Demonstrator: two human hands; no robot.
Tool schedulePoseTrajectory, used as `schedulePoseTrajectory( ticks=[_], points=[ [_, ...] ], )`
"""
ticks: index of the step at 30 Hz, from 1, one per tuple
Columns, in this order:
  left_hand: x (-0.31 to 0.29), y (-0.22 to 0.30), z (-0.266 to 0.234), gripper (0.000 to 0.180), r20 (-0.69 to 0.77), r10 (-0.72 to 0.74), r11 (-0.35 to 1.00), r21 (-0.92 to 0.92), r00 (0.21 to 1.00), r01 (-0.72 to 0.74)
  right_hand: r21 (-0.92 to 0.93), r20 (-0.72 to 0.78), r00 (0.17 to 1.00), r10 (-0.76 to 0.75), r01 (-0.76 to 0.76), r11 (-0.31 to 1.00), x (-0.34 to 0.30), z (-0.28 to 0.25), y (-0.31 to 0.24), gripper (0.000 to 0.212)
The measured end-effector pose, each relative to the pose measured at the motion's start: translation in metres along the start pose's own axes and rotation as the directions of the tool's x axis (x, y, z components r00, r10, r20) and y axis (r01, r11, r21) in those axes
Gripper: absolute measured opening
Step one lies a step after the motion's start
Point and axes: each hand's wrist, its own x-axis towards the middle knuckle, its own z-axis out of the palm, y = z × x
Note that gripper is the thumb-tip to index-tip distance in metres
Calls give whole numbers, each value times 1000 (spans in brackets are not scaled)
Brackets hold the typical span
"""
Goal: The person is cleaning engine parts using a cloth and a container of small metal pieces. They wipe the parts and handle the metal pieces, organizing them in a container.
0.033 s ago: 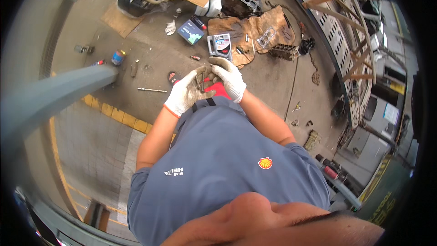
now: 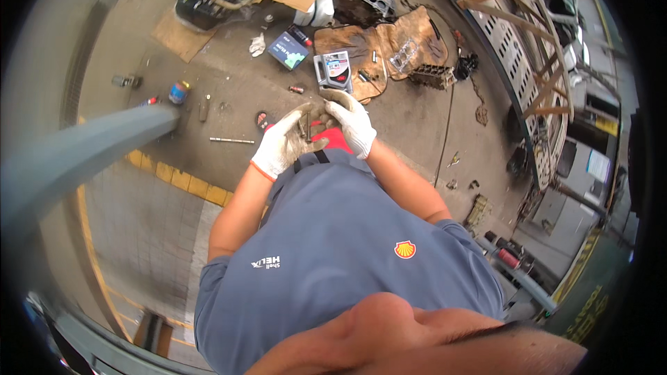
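My left hand (image 2: 279, 144), in a white work glove with a soiled palm, is cupped in front of my waist. Slim metal bolts (image 2: 308, 126) lie across its palm and fingers. Close on the right, my right hand (image 2: 353, 123) wears a matching glove, its fingers bent loosely toward the left hand and its fingertips near the bolts. I see nothing held in the right hand. Beyond both hands stands a grey oil jug (image 2: 335, 71) on the floor. A long metal bar (image 2: 232, 140) lies left of the left hand.
A blue box (image 2: 288, 51) and stained cardboard (image 2: 344, 42) lie ahead, with an engine block (image 2: 363, 1) and a cylinder head (image 2: 434, 77) beyond. A grey post (image 2: 104, 140) rises at left. A perforated metal frame (image 2: 511, 35) stands at right. A blue can (image 2: 178, 92) sits near the post.
The surroundings ahead have shifted very slightly in the view. Both hands stay nearly in place, and the bolts remain in the left hand.
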Motion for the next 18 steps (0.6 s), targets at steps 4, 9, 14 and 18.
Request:
schedulePoseTrajectory(
  ticks=[4,9,14,18],
  points=[
    [30,-33,-24,27,-114,22,1000,-2,993,-23,200,-101,987,123,-101,975,-30,-36,23,41],
    [65,-83,1,24,-219,-11,996,87,976,31,206,-118,983,138,-112,972,-72,-87,40,38],
    [117,-163,34,28,-109,-29,994,101,994,41,205,-74,994,80,-64,977,-105,-170,60,34],
    [154,-240,41,26,-106,-88,980,168,990,105,25,-76,993,93,-92,995,-130,-243,79,35]
  ],
)
